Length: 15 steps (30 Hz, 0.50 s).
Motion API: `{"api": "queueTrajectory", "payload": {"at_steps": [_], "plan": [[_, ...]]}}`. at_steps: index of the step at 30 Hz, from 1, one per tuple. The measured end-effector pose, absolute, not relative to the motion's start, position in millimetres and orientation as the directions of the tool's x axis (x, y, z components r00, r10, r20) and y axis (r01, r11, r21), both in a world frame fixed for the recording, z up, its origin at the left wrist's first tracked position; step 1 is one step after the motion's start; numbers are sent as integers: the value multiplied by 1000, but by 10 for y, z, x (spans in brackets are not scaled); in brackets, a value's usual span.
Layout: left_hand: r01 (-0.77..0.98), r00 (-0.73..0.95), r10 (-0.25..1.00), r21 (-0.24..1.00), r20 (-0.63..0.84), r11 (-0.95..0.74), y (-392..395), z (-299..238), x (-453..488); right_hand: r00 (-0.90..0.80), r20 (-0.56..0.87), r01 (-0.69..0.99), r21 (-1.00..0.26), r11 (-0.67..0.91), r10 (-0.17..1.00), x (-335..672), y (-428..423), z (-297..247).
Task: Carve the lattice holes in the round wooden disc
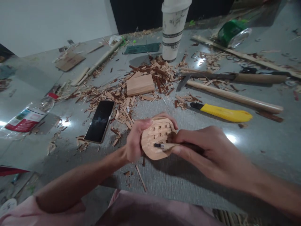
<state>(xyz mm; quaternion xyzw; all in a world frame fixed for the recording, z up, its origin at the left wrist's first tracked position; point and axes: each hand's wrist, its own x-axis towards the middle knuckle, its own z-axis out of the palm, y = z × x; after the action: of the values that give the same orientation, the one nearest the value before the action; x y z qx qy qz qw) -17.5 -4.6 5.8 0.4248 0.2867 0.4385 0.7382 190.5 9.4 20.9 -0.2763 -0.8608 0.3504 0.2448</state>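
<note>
My left hand (137,138) is closed around the left and far edge of a rounded, pale wooden piece (152,153) with rows of small square holes cut in its face. In my right hand (202,147) is a small carving tool (168,146) with a light wooden handle and a metal ferrule. Its dark tip touches the face of the wood near the lower row of holes. The fingers of my right hand are pinched on the handle and hide part of it. The piece is held tilted above the table near its front edge.
Wood shavings (162,72) lie around a wooden block (140,85). A phone (99,121) and a plastic bottle (29,116) are at left. To the right are a yellow utility knife (223,113), a hammer (235,95), a paper cup (174,34) and a green can (231,33).
</note>
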Motion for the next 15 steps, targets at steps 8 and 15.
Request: {"api": "queueTrajectory", "payload": {"at_steps": [8, 15], "plan": [[-477, 553, 823, 759, -134, 444, 0, -33, -184, -727, 355, 300, -607, 736, 588, 1953, 31, 295], [-512, 534, 841, 758, -88, 405, 46, -126, -194, -644, 371, 438, -538, 720, 669, 2018, 125, 326]]}}
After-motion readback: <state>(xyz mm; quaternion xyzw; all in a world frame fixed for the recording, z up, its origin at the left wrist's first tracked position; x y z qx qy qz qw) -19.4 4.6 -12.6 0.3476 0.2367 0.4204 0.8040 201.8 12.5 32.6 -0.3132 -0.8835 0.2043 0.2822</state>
